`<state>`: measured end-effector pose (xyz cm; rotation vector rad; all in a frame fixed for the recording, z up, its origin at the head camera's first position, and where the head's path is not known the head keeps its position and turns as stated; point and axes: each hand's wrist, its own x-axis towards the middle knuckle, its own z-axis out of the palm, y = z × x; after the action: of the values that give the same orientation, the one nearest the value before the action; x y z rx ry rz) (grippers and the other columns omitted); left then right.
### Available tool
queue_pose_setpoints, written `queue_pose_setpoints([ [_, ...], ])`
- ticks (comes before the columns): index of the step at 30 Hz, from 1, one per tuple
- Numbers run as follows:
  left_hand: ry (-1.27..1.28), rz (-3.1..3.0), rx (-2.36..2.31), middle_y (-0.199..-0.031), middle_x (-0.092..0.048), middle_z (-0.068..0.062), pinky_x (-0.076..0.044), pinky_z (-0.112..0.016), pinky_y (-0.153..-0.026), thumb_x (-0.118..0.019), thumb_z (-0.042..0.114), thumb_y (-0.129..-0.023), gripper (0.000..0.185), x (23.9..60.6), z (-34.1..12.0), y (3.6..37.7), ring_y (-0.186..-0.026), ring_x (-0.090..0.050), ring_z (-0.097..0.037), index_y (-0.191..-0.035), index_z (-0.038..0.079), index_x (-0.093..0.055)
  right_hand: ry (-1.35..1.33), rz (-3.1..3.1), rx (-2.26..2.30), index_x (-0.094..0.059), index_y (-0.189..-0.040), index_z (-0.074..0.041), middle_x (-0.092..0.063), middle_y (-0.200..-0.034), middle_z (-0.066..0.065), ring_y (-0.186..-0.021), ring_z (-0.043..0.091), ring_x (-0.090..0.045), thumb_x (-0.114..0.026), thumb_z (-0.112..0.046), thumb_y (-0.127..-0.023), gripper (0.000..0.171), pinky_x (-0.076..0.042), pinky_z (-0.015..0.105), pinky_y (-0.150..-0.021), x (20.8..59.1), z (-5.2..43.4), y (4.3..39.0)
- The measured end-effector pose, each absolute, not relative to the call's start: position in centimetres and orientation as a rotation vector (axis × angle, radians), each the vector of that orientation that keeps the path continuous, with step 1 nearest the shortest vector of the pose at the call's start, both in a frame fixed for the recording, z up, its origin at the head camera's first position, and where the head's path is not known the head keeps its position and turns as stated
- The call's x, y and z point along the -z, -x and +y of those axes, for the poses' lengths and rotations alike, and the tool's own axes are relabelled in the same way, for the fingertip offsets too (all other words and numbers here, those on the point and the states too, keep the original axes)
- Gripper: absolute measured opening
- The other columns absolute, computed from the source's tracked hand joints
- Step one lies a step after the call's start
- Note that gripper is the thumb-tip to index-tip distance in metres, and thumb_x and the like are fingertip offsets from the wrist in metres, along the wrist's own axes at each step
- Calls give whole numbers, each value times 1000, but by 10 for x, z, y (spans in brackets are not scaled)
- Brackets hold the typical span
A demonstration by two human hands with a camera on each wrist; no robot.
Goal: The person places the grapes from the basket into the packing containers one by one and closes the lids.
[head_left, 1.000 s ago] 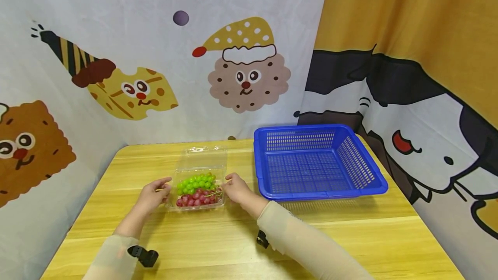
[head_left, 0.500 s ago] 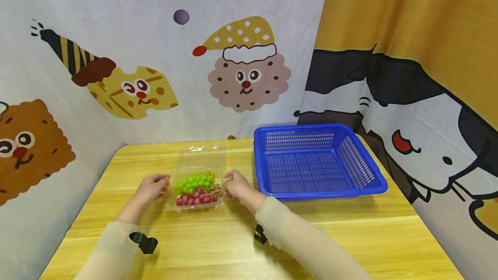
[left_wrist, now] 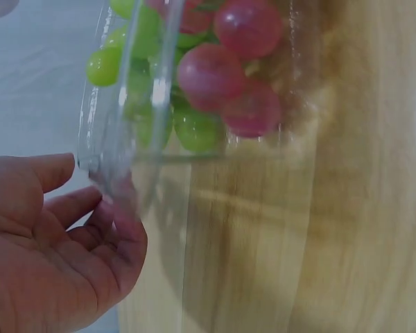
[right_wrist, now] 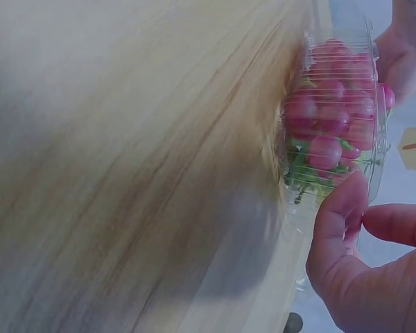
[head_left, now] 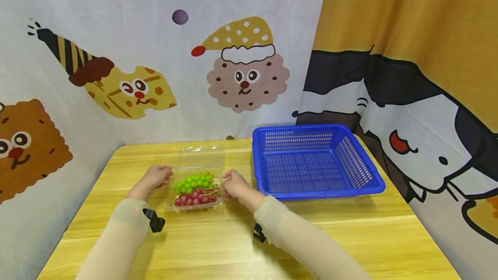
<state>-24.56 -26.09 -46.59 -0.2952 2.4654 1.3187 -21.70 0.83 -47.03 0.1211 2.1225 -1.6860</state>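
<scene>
Your left hand [head_left: 155, 176] has slid up to the far-left corner of the clear clamshell box [head_left: 198, 187] of grapes [head_left: 196, 188] mid-table; your right hand [head_left: 233, 183] stays pinching its right rim, so both hands now grip the box.

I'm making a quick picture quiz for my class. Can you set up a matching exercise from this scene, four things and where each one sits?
Things:
1. blue basket
2. green grapes
3. red grapes
4. left hand

Places:
A. near half of the clear box
B. right part of the table
C. at the box's left edge
D. far half of the clear box

Pairs: 1-B, 2-D, 3-A, 4-C
</scene>
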Motion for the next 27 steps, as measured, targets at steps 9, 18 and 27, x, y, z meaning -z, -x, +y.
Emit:
queue_pose_setpoints([
  [9,290,2521,-1452,-108,-50,-18,-48,-29,-70,-45,14,-100,38,467,-255,249,-93,-54,-25,-133,-6,-41,-109,2148,1659,-48,-113,-1,-50,-90,9,-56,14,-50,-48,10,-86,30,-52,33,-54,467,7,215],
  [18,140,2670,-1539,-104,-52,-14,-42,-25,-61,-57,7,-94,18,471,-257,249,-85,-49,-15,-106,-1,-45,-167,2069,1719,-44,-114,-1,-47,-89,7,-55,13,-48,-48,10,-86,31,-47,26,-46,465,7,213],
  [27,52,2628,-1493,-121,-51,-27,-54,-39,-87,-54,10,-96,24,464,-272,235,-107,-58,-35,-114,-7,-53,-201,2063,1736,-43,-113,-3,-48,-84,7,-53,12,-45,-45,12,-84,33,-45,23,-41,469,3,214],
])
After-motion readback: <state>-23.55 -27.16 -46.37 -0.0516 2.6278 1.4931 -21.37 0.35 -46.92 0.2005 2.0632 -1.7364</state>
